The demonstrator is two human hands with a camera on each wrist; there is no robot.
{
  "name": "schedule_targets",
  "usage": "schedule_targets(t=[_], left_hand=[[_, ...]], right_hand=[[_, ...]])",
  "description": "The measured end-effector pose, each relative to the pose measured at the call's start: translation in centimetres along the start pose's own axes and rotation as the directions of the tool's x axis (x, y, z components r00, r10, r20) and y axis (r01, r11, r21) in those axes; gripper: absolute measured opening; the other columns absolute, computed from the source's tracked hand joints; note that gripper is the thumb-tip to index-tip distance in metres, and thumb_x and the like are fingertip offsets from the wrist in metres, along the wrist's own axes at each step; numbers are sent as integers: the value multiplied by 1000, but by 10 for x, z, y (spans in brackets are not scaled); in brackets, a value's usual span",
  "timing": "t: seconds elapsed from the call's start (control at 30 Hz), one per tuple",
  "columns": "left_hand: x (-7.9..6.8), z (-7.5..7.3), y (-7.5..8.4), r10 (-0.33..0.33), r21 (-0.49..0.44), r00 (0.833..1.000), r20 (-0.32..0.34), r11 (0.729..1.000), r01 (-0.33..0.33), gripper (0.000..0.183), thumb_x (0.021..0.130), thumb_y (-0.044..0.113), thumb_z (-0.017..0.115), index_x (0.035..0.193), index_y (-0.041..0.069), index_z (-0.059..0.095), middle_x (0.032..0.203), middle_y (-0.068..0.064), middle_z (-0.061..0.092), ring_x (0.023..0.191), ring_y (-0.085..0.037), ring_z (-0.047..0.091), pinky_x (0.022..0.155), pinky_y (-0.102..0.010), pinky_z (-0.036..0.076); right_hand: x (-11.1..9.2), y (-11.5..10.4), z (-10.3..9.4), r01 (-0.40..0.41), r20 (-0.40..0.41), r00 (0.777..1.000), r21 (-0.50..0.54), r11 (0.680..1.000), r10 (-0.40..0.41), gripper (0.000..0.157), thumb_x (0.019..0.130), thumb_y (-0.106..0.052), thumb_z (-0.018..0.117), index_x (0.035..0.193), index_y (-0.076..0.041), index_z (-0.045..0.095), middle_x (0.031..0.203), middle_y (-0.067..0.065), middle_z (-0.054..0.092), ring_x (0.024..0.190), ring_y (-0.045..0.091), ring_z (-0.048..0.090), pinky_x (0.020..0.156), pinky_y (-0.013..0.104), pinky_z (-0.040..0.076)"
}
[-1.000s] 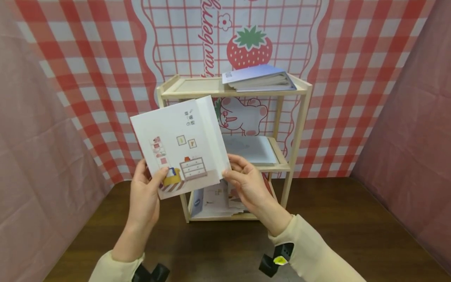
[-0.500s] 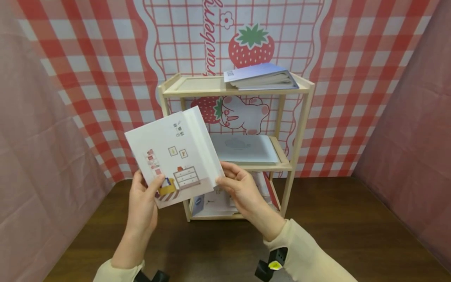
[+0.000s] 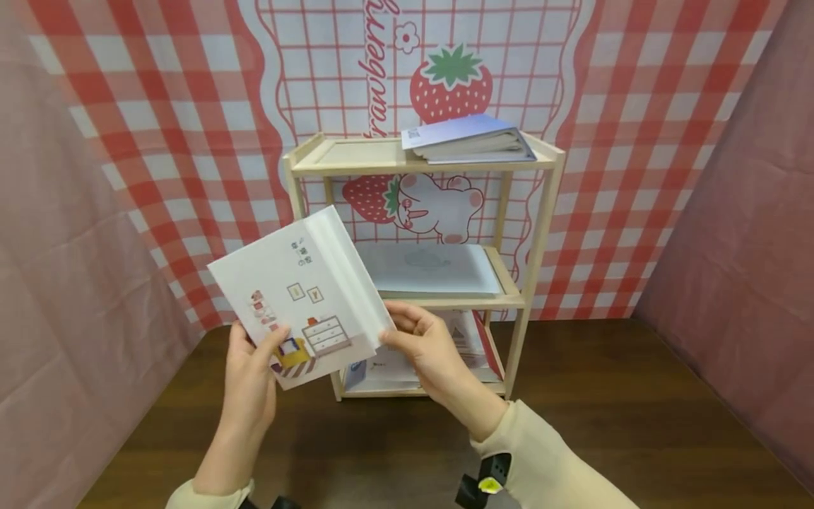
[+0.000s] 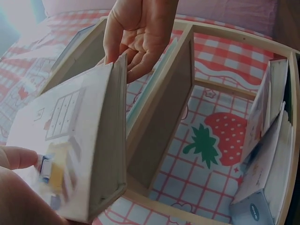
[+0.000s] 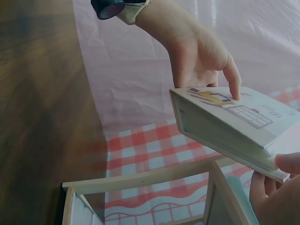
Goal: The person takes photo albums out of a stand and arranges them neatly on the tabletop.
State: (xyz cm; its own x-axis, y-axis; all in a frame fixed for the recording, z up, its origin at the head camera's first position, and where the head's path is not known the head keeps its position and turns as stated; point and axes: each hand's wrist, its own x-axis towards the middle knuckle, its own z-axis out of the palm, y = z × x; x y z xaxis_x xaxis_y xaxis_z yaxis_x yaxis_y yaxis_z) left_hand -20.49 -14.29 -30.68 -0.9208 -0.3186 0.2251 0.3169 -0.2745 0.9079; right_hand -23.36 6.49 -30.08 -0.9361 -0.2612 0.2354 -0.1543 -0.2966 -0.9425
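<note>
A white hardcover book, its cover printed with a dresser and a yellow armchair, is held tilted in front of the shelf by both hands. My left hand grips its lower left edge, thumb on the cover and fingers behind. At the lower right edge my right hand pinches the book between thumb and fingers. Seen in the left wrist view, the book's page edges face the camera, and the right hand holds the far corner. The right wrist view shows a gap between the cover and the pages.
Behind the hands, a three-tier wooden shelf stands on a dark wooden table. A purple book lies on top, a pale blue book on the middle tier. Several books are on the bottom tier. Checked cloth hangs behind.
Both hands have moved the book down and to the left, away from the shelf, turning it slightly counterclockwise. More of the middle tier now shows. The grip looks the same.
</note>
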Motion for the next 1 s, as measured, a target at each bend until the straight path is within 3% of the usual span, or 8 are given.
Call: schedule_targets(t=[0.17,0.47,0.77,1.0], left_hand=[[-1,-5,-2,-23,-1,1000,-3,1000,23,30,91,10,51,116,19,38,104,8,59,91,-8,58,81,-25,42],[-2,-17,-5,-70,20,997,-12,997,70,27,91,11,53,112,19,39,98,11,59,86,-5,57,78,-23,42],[-1,-28,-10,-99,21,995,-25,995,100,29,90,13,53,114,20,37,95,10,60,80,-5,60,68,-20,47],[-2,-36,-13,-134,45,990,-33,990,135,28,91,15,53,112,22,37,93,12,60,78,-4,60,68,-19,46]], right_hand=[[-2,6,2,26,24,999,-13,1000,-26,43,79,8,59,121,8,51,106,7,66,90,12,62,82,27,48],[-2,19,5,-10,48,999,-46,999,13,40,79,5,60,118,9,51,102,7,67,87,9,62,78,25,48],[-5,27,9,0,93,996,-51,999,5,40,82,3,59,120,10,49,112,19,62,90,9,61,82,26,48],[-5,34,14,-24,84,996,-28,999,26,39,81,6,58,119,11,49,112,22,61,88,8,62,82,25,48]])
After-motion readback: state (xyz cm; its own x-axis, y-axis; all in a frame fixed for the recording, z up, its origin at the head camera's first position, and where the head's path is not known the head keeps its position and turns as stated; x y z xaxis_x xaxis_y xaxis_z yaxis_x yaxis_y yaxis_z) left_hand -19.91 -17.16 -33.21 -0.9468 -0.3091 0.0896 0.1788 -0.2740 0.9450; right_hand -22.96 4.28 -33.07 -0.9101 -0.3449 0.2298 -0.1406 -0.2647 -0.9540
